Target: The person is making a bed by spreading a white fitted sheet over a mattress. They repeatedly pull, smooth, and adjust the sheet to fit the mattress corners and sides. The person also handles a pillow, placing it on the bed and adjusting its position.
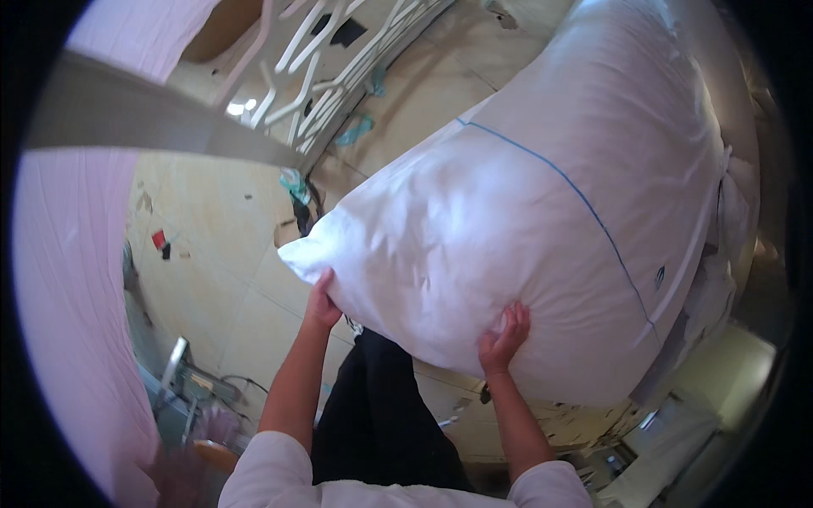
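A very large, stuffed white fabric sack (444,209) fills the middle and right of the view, with a thin blue line running across it. My left hand (325,303) grips the sack's lower edge near its pointed corner, thumb on top and fingers hidden beneath. Against the sack's near side, farther right, my right hand (508,336) presses with bent fingers; whether it pinches the cloth I cannot tell.
Pink fabric (76,279) hangs at the left beside a broad grey beam (159,114). A white lattice panel (317,82) stands at the upper left. Scraps and a red piece (158,239) lie on the tiled floor (216,254). Metal equipment (197,384) stands at the lower left.
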A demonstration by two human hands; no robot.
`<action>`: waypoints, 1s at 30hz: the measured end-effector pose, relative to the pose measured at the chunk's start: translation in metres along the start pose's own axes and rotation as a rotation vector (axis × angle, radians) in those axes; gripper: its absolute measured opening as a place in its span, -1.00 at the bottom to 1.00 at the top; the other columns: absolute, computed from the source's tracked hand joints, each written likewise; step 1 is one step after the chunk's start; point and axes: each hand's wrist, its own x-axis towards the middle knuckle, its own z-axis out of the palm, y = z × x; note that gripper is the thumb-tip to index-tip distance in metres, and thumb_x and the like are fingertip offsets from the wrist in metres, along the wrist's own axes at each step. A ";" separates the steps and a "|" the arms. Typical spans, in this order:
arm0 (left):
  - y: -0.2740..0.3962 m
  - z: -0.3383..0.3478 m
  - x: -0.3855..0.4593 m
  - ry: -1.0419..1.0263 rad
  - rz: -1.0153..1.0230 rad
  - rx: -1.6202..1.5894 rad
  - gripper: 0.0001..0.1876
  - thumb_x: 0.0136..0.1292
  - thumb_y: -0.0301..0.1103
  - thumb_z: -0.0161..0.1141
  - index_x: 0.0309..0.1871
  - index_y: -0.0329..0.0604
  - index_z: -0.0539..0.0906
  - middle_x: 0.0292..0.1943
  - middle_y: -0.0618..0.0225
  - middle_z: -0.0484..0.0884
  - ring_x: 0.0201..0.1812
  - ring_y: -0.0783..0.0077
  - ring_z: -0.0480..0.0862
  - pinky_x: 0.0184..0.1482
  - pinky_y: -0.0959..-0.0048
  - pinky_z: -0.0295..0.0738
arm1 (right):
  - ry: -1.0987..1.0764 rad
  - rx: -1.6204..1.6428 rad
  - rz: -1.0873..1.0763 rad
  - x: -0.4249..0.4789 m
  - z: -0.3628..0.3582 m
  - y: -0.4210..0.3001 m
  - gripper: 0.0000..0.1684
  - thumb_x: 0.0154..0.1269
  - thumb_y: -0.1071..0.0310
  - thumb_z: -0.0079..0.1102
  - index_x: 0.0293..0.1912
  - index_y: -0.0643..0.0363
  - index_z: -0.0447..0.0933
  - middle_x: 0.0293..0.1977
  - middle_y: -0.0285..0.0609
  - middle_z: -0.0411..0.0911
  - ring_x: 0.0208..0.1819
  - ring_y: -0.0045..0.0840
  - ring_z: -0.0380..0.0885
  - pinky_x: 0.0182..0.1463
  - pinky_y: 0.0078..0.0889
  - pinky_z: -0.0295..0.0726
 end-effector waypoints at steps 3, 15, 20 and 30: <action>0.025 0.032 -0.018 -0.194 0.006 0.187 -0.44 -0.07 -0.33 0.09 0.05 -0.22 0.20 -0.02 0.25 0.33 0.02 0.26 0.29 0.07 0.29 0.15 | -0.005 0.382 0.203 -0.001 0.013 -0.052 -0.40 -0.16 0.30 0.04 -0.05 0.28 0.16 -0.05 0.04 0.18 0.05 -0.13 0.09 0.11 -0.13 0.00; 0.101 0.159 -0.047 -0.454 -0.343 0.652 -0.54 0.08 -0.16 -0.06 -0.01 -0.27 0.28 -0.02 0.26 0.31 0.02 0.35 0.28 0.03 0.40 0.17 | -0.076 0.669 0.170 0.085 -0.001 -0.183 -0.72 -0.37 0.47 0.06 -0.45 0.19 0.36 -0.58 -0.11 0.36 -0.50 -0.24 0.38 -0.47 -0.31 0.37; 0.076 0.190 0.059 -0.519 -0.285 1.199 -0.56 0.12 -0.16 -0.14 0.02 -0.23 0.26 -0.07 0.25 0.36 -0.06 0.38 0.36 -0.03 0.45 0.24 | -0.057 0.733 0.150 0.073 -0.030 -0.198 -0.75 -0.35 0.45 0.04 -0.47 0.19 0.38 -0.57 -0.11 0.39 -0.51 -0.24 0.40 -0.47 -0.31 0.39; 0.041 0.314 0.159 -0.185 0.039 1.377 -0.59 -0.01 -0.17 0.00 -0.14 -0.27 0.43 -0.18 0.19 0.47 -0.17 0.29 0.46 -0.16 0.39 0.34 | 0.054 0.772 0.355 0.079 -0.056 -0.250 -0.66 -0.30 0.30 0.14 -0.37 0.15 0.40 -0.54 -0.17 0.45 -0.50 -0.32 0.46 -0.43 -0.37 0.45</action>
